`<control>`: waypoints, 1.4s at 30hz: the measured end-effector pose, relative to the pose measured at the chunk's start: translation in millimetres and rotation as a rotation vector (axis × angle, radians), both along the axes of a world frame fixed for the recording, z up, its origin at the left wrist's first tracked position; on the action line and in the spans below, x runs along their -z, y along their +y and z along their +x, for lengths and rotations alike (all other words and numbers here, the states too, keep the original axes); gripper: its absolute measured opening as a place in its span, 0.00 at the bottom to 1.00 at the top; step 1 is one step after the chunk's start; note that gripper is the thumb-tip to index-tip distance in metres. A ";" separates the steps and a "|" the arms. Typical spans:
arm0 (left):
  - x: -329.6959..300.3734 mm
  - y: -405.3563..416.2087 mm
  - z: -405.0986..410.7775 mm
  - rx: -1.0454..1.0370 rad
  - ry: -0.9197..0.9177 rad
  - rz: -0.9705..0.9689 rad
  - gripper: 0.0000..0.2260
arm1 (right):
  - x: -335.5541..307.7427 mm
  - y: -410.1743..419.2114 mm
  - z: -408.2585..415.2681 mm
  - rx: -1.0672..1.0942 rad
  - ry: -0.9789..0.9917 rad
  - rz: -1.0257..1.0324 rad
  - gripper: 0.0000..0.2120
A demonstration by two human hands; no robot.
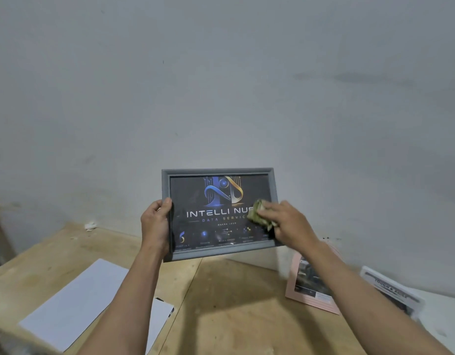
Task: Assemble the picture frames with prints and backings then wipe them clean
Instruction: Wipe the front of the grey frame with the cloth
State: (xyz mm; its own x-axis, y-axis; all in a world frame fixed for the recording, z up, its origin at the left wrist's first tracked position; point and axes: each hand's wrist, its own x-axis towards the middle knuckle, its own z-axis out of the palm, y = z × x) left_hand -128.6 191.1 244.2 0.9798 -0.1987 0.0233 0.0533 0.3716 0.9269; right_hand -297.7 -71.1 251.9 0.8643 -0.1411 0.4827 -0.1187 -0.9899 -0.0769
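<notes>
Two bare forearms reach up from the bottom edge toward the grey rectangular picture frame (218,172), with no sleeve, watch, ring or glove showing on either. The left hand (154,224) and right hand (288,224) are uncovered, with short, plain nails.

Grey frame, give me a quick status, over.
Left hand grips grey frame upright above table. Right hand presses cloth on glass. Nothing in the way.
</notes>
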 end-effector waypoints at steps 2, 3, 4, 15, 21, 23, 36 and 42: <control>2.2 6.6 3.6 -0.046 -0.009 0.024 0.10 | 25.6 3.1 -10.0 -0.034 0.175 0.039 0.30; 4.2 8.9 4.9 -0.064 -0.018 0.043 0.10 | 34.6 3.8 -14.5 -0.043 0.269 0.109 0.29; 5.7 11.0 5.9 -0.073 -0.026 0.063 0.10 | 38.3 4.2 -17.4 -0.037 0.337 0.244 0.29; -3.7 -11.6 -7.8 0.058 -0.028 0.022 0.08 | -72.9 -13.1 23.4 -0.102 -0.409 0.372 0.34; -9.9 -13.4 -10.3 0.017 -0.003 -0.054 0.09 | 30.4 9.0 8.7 -0.294 -0.071 0.185 0.39; -5.7 -7.6 -6.1 -0.008 -0.014 -0.010 0.09 | 53.9 15.0 -4.9 -0.343 0.010 0.171 0.39; -8.7 -13.6 -23.0 0.079 -0.044 0.027 0.09 | -53.0 -3.5 20.0 -0.232 -0.260 0.066 0.36; -21.3 0.8 -15.0 0.021 -0.041 -0.034 0.09 | 24.3 20.8 -2.4 -0.390 -0.034 0.037 0.38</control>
State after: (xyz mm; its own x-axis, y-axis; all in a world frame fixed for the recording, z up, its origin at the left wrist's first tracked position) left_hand -143.6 191.9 265.4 0.9735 -0.2176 0.0706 0.0234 0.4019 0.9154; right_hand -300.1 -50.3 227.6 0.8399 0.1770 0.5131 0.2695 -0.9566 -0.1112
